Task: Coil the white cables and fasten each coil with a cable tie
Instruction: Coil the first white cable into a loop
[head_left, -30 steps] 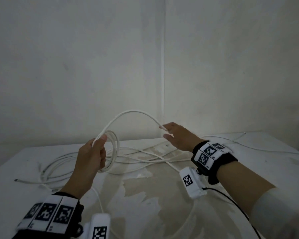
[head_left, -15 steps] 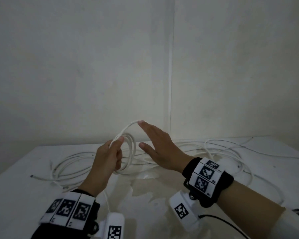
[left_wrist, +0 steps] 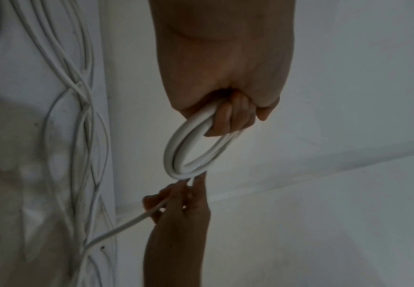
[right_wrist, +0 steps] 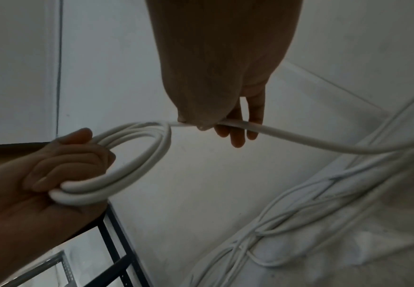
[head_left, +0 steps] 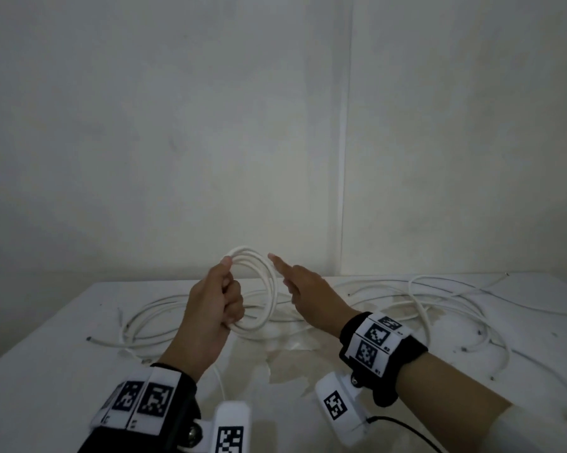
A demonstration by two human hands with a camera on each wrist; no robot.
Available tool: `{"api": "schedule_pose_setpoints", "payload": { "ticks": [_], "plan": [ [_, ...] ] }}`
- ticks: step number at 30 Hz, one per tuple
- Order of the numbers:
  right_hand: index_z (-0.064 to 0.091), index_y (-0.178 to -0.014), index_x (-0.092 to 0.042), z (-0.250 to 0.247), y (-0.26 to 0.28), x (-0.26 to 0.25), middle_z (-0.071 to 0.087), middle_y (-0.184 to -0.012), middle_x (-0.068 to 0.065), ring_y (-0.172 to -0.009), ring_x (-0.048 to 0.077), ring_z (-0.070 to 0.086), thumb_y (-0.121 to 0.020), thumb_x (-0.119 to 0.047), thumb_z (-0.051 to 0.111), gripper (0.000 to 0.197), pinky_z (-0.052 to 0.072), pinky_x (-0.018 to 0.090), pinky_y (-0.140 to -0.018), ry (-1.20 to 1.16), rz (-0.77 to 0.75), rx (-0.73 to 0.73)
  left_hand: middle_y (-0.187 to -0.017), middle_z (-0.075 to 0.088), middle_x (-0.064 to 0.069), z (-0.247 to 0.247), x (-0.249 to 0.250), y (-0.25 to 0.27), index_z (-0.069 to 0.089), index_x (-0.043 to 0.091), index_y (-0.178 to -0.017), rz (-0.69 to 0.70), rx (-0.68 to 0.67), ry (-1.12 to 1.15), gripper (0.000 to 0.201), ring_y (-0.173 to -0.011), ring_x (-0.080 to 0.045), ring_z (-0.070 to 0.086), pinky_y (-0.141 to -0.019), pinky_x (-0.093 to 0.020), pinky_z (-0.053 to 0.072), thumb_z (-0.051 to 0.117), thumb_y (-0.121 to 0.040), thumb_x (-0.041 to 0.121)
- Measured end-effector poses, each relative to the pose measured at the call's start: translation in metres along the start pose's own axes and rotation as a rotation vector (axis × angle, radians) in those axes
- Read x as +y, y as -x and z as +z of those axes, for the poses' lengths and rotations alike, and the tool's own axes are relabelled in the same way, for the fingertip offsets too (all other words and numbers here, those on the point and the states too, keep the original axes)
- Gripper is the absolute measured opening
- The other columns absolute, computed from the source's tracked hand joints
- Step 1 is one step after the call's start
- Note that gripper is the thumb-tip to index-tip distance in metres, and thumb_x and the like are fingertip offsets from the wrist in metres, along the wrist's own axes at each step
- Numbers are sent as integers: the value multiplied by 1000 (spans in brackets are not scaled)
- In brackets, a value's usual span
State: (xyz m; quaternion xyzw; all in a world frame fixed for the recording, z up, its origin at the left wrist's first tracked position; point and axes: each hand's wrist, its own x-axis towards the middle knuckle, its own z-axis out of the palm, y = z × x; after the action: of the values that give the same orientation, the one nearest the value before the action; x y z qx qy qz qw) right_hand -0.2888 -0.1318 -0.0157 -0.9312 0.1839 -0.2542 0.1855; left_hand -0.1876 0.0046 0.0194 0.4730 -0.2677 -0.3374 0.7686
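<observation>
My left hand (head_left: 215,305) is raised above the table and grips a small coil of white cable (head_left: 271,291) of several turns in its fist. The same coil (left_wrist: 176,153) hangs from the curled fingers in the left wrist view. My right hand (head_left: 296,284) is just right of the coil, fingers stretched out towards it. In the right wrist view the right hand (right_wrist: 225,121) holds the running end of the cable (right_wrist: 323,146) between thumb and fingers, right where it leaves the coil (right_wrist: 137,161). From there the cable trails down to the table.
Loose white cables (head_left: 422,308) sprawl in loops over the white table (head_left: 46,371), behind and on both sides of my hands. Bare walls meet in a corner behind the table. A black metal frame (right_wrist: 117,242) shows below the table's edge.
My right hand has swung left with the cable, from a wide arc to right beside the left hand. The arc has closed into another turn on the coil.
</observation>
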Motion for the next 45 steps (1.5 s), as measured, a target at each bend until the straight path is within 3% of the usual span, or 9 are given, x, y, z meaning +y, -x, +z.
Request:
{"api": "schedule_pose_setpoints", "payload": {
  "ticks": [6,10,13,17,24,31,36,41,45],
  "plan": [
    [14,-147,-18,12,13,0,43,-104,7,-90,16,41,-98,-6,33,54,37,28,-85,-25,62,-287,-35,22,10,-3,7,-22,28,19,-60,88,199,197,40,-27,-4,18,-30,-16,16,44,-96,27],
    [43,-95,-31,20,18,4,42,-87,-5,-77,13,41,-96,-5,35,28,37,27,-78,-114,126,-344,-35,26,12,1,2,-31,30,20,-61,183,333,143,39,-30,-4,21,-32,-16,18,46,-96,26],
    [29,-139,-22,26,19,7,44,-91,0,-82,17,42,-91,3,38,55,39,29,-79,-57,131,-434,-36,29,13,7,-9,-33,32,19,-61,221,384,81,39,-31,-3,25,-33,-16,22,46,-96,28],
    [11,-148,-15,29,22,7,44,-128,14,-111,28,45,-94,2,33,61,35,30,-93,139,35,-485,-38,35,12,16,-26,-31,34,17,-60,269,328,-131,40,-34,-2,31,-39,-18,27,45,-96,30],
    [61,-100,6,32,25,15,56,-89,22,-79,34,58,-81,10,50,23,41,29,-64,219,-315,-160,-58,33,-2,20,-37,-21,41,16,-70,226,26,-380,29,-37,0,33,-38,-10,28,38,-98,24],
    [59,-74,-8,30,23,13,62,-70,6,-49,15,57,-70,-15,75,18,39,20,-32,394,-537,176,-70,52,-3,16,-52,-25,49,11,-82,261,-153,-633,28,-56,-6,46,-55,-18,38,35,-99,28],
    [63,-84,-2,21,18,15,66,-75,10,-45,15,53,-100,-16,21,48,41,22,-40,506,-650,291,-64,48,1,16,-58,-24,44,13,-76,266,-190,-789,28,-50,-1,45,-49,-17,39,38,-98,28],
    [41,-85,-14,14,22,22,58,-66,-1,-50,12,47,-88,-17,37,5,31,22,-53,547,-677,347,-63,54,2,9,-57,-32,47,13,-77,260,-222,-922,29,-52,-5,49,-50,-12,36,38,-98,31],
    [40,-82,-15,-5,17,32,53,-65,1,-50,14,42,-102,-20,19,29,24,26,-58,564,-684,398,-49,57,5,-1,-61,-28,47,17,-72,196,-280,-1035,33,-45,0,47,-53,-16,37,37,-98,35]
  ]
}}
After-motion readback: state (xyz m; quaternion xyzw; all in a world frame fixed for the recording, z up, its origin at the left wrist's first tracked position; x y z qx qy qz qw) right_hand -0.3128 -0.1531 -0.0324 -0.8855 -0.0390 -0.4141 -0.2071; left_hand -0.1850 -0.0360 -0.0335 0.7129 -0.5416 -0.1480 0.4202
